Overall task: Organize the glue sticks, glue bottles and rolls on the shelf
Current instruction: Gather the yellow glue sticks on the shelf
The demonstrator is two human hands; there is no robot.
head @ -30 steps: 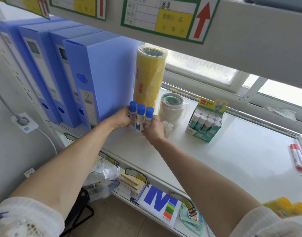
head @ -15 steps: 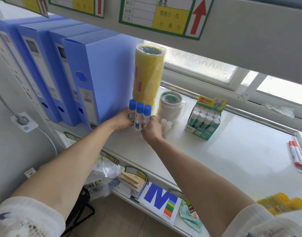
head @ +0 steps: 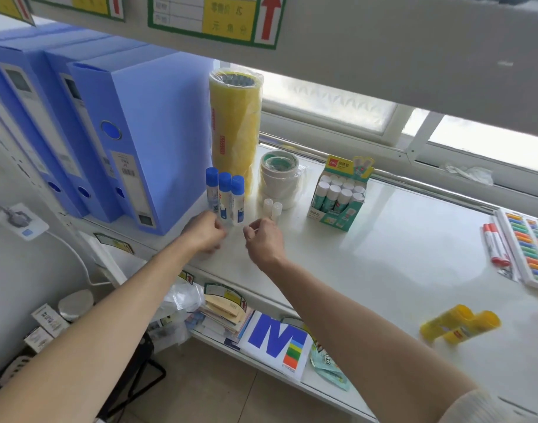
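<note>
Now both hands hover low over the white shelf, just in front of three blue-capped glue bottles that stand upright in a tight row. The left hand has its fingers curled loosely and holds nothing; its fingertips are very near the foot of the bottles, and whether they touch cannot be told. The right hand is likewise curled and empty, a little apart from the bottles. Behind the bottles rises a tall yellow stack of tape rolls, beside blue file boxes. To the right sit a white tape roll, two small white-capped tubes and a green box of glue sticks. Yellow glue bottles lie near the front edge, well apart from the rest.
</note>
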